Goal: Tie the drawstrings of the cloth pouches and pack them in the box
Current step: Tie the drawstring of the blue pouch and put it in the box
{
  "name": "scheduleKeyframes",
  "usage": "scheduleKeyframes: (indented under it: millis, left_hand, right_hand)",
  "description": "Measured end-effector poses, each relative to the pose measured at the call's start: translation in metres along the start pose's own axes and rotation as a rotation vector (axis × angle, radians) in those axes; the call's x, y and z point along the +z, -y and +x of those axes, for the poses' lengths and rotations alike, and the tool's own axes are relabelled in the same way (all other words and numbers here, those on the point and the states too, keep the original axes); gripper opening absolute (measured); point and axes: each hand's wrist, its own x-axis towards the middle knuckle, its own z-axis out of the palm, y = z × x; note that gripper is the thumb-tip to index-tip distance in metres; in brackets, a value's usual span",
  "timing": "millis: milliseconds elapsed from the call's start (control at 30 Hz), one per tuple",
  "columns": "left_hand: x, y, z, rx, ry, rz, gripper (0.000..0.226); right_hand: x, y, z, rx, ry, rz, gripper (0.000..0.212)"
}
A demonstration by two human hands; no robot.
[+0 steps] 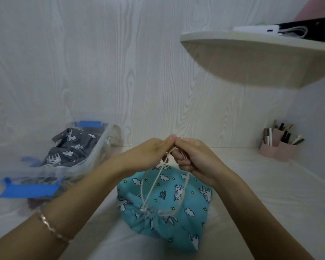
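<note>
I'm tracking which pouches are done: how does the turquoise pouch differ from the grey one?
The turquoise pouch lies on the table, outside the box; the grey pouch lies inside the clear box. The turquoise pouch's drawstrings are pinched by the left hand and right hand; nothing touches the grey pouch. One fabric is turquoise, the other dark grey. Both carry a white unicorn-and-cloud print.

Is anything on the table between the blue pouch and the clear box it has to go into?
No object visible. Only the person's own left forearm crosses that gap; the blue pouch lies right of the clear box, which holds grey pouches.
</note>
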Motion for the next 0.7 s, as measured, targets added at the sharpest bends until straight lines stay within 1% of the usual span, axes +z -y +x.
scheduleKeyframes:
  millis: [67,100,200,267,333,400,433,467,500,533,567,600,633,667,700]
  left_hand:
    - [0.001,0.011,0.0,0.042,-0.05,0.097,0.055]
    - [0.001,0.015,-0.001,0.062,-0.06,0.083,0.05]
    - [0.005,0.015,-0.006,0.136,-0.011,-0.111,0.042]
    - [0.008,0.01,-0.009,0.124,0.041,-0.182,0.038]
    - [0.011,0.015,-0.009,0.119,0.064,-0.19,0.037]
    - [0.009,0.023,-0.005,0.05,-0.009,-0.249,0.04]
    - [0.007,0.027,-0.003,-0.011,-0.063,-0.292,0.041]
    - [0.003,0.03,-0.001,-0.058,-0.107,-0.316,0.041]
    - [0.001,0.032,-0.001,-0.087,-0.119,-0.323,0.041]
    - [-0.001,0.032,-0.001,-0.107,-0.098,-0.324,0.041]
    - [-0.002,0.031,-0.002,-0.131,-0.059,-0.318,0.041]
    - [-0.002,0.031,-0.003,-0.153,-0.018,-0.307,0.04]
    - [-0.002,0.03,-0.003,-0.163,0.018,-0.29,0.04]
    - [-0.002,0.03,-0.004,-0.167,0.044,-0.278,0.04]
    - [-0.001,0.029,-0.005,-0.163,0.053,-0.276,0.041]
  right_hand:
    - [-0.002,-0.002,0.0,-0.015,-0.057,-0.002,0.029]
    - [-0.003,-0.004,0.001,-0.019,-0.072,-0.019,0.029]
    - [-0.003,-0.01,0.0,-0.004,-0.084,-0.084,0.039]
    - [-0.001,-0.013,0.0,0.02,-0.095,-0.131,0.046]
    - [-0.003,-0.014,0.001,0.062,-0.071,-0.198,0.047]
    - [-0.007,-0.009,0.0,0.13,0.002,-0.25,0.049]
    - [-0.011,-0.008,0.0,0.16,0.048,-0.283,0.047]
    - [-0.012,-0.006,-0.002,0.175,0.067,-0.327,0.037]
    - [-0.012,-0.007,-0.003,0.15,0.05,-0.404,0.02]
    - [-0.011,-0.007,-0.003,0.103,-0.013,-0.509,0.003]
    - [-0.011,-0.013,0.0,0.016,-0.093,-0.648,0.02]
    - [-0.008,-0.017,0.0,-0.088,-0.138,-0.764,0.038]
    - [-0.006,-0.021,0.002,-0.18,-0.131,-0.829,0.047]
    - [-0.002,-0.022,0.003,-0.237,-0.1,-0.859,0.048]
    - [0.001,-0.024,0.004,-0.248,-0.062,-0.816,0.047]
